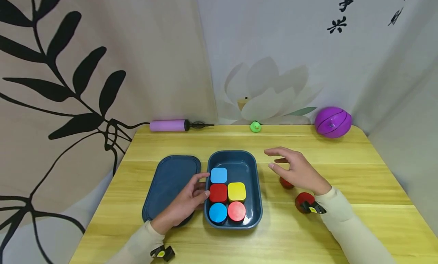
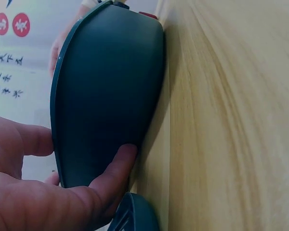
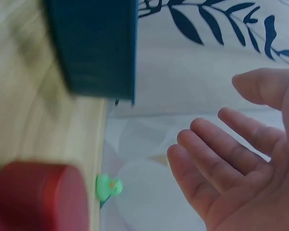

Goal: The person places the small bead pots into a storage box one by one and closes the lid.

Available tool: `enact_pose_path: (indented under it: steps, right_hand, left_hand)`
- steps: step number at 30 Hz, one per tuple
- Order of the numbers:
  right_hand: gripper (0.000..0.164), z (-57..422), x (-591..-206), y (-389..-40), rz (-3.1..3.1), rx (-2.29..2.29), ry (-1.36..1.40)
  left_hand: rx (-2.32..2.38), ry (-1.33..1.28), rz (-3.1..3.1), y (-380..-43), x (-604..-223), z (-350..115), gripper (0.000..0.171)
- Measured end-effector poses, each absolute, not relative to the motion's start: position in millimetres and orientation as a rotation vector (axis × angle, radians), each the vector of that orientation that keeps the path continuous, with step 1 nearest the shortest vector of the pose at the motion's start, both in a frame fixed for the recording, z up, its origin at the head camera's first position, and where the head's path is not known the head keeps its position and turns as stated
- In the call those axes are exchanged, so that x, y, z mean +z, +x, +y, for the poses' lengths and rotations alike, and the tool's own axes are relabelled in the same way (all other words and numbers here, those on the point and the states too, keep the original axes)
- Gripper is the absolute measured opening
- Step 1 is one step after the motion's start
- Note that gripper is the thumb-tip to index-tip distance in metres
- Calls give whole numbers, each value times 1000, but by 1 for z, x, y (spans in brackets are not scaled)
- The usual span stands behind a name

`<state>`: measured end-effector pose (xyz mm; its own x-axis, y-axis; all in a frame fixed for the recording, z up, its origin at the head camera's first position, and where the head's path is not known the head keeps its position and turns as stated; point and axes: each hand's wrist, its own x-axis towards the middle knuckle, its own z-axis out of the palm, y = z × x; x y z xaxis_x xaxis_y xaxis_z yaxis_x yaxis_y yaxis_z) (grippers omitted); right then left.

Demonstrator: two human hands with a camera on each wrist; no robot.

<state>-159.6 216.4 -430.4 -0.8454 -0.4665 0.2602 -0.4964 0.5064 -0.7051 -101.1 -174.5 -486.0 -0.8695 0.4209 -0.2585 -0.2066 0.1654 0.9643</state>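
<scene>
A dark blue box (image 1: 251, 169) holds several coloured blocks: a light blue square one (image 1: 218, 175), a red square one (image 1: 218, 193), a yellow one (image 1: 237, 191), a blue round one (image 1: 218, 212) and a pink-red round one (image 1: 237, 211). My left hand (image 1: 188, 197) touches the box's left side; in the left wrist view its fingers (image 2: 116, 168) lie along the outer wall (image 2: 111, 86). To the right of the box, my right hand (image 1: 294, 167) hovers with spread, loosely bent fingers and nothing in them. Below it lie two red blocks (image 1: 286, 183), the nearer one (image 1: 302, 201) partly behind the wrist strap.
The matching dark blue lid (image 1: 172, 180) lies left of the box, partly under the left hand. Along the table's back edge are a purple hand pump (image 1: 169, 126), a small green duck (image 1: 255, 126) and a purple ball (image 1: 333, 122). A printed curtain hangs behind.
</scene>
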Motion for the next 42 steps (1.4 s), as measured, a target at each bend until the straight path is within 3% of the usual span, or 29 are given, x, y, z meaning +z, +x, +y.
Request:
enact_pose_path:
  steps: [17, 29, 42]
  right_hand:
    - [49, 283, -460, -139, -2887, 1088, 758]
    - [59, 303, -485, -121, -2933, 1246, 596]
    - [50, 316, -493, -90, -2927, 1292, 591]
  left_hand:
    - [1769, 219, 1942, -98, -483, -175, 62]
    - [1776, 204, 1920, -98, -486, -176, 61]
    - [1785, 210, 1908, -100, -486, -175, 61]
